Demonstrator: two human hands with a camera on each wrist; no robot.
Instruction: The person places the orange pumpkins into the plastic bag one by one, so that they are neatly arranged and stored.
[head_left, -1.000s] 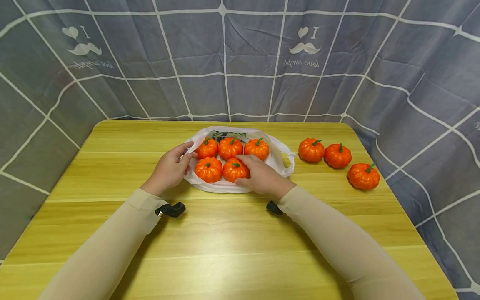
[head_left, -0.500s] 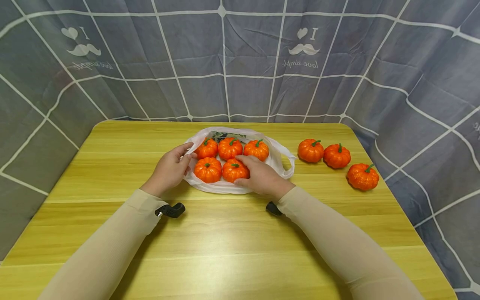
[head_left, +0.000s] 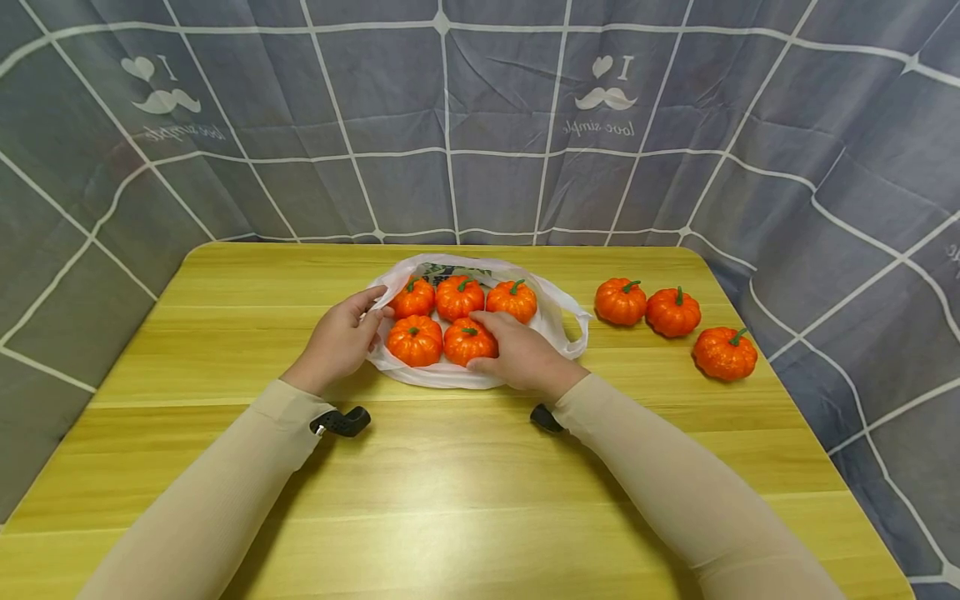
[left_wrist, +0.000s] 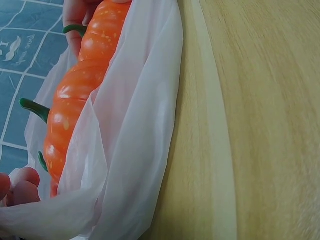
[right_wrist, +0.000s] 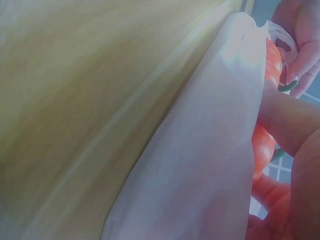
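A white plastic bag (head_left: 442,379) lies with its mouth spread, several orange pumpkins inside in two rows. At its left edge my left hand (head_left: 339,340) pinches the bag's rim between thumb and fingers. My right hand (head_left: 527,354) grips the front-row right pumpkin (head_left: 461,340), thumb at the near side and fingers over the far side. Beside that one sits another pumpkin (head_left: 415,340). In the left wrist view the bag's side (left_wrist: 142,115) stands against the pumpkins (left_wrist: 67,115); in the right wrist view the bag (right_wrist: 200,130) hides most of them.
Right of the bag, three more pumpkins stand on the wooden table (head_left: 450,500): one (head_left: 621,302) near the bag's handle loop (head_left: 579,329), one (head_left: 673,312) beside it, and one (head_left: 724,354) nearer the right edge. A grey checked curtain (head_left: 495,125) hangs behind.
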